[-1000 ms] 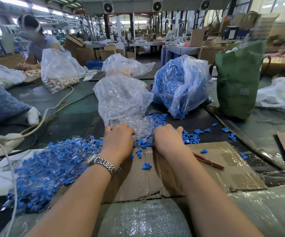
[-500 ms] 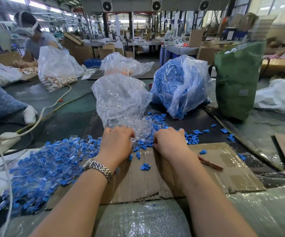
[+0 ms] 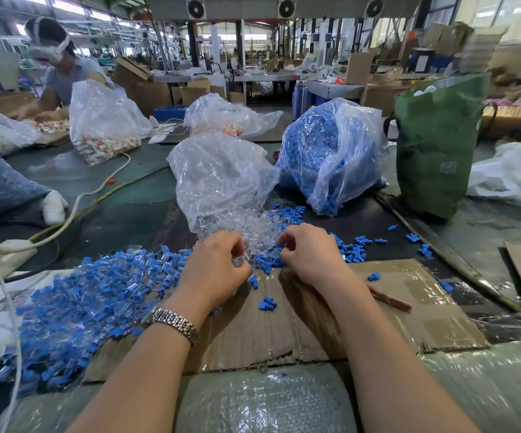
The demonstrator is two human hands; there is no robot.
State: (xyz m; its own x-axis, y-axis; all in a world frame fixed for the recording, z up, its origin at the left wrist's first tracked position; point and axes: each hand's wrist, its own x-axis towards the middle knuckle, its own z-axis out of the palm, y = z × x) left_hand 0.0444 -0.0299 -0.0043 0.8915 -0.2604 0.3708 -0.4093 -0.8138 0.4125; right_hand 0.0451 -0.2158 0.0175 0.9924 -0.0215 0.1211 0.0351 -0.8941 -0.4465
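A dark green work table (image 3: 115,210) runs across the whole view, covered at its near edge with bubble wrap (image 3: 253,401). On it stand a green sack (image 3: 434,142) at the right, a clear bag full of blue parts (image 3: 331,151) beside it, and in the middle a crumpled, nearly slack clear bag (image 3: 221,176) whose mouth opens toward the person. A flattened sheet of cardboard (image 3: 409,307) lies under both forearms, and to its left spreads a broad heap of blue-and-clear pieces (image 3: 90,301). The left hand (image 3: 218,270) and right hand (image 3: 309,254) sit close together, knuckles up, at the far edge of the cardboard. Just beyond and between them, spilling from the slack bag's mouth, lies the small pile of clear pieces (image 3: 256,232). The left hand's fingers are curled in, thumb and forefinger pinching one of the clear pieces at the pile's near edge. The right hand's fingers are bent too, tips at the pile's right side, but whether they hold anything cannot be told. Loose blue caps (image 3: 268,265) lie scattered right beneath and around both hands. A metal watch (image 3: 174,323) circles the left wrist, and a thin brown stick (image 3: 390,301) lies beside the right forearm.
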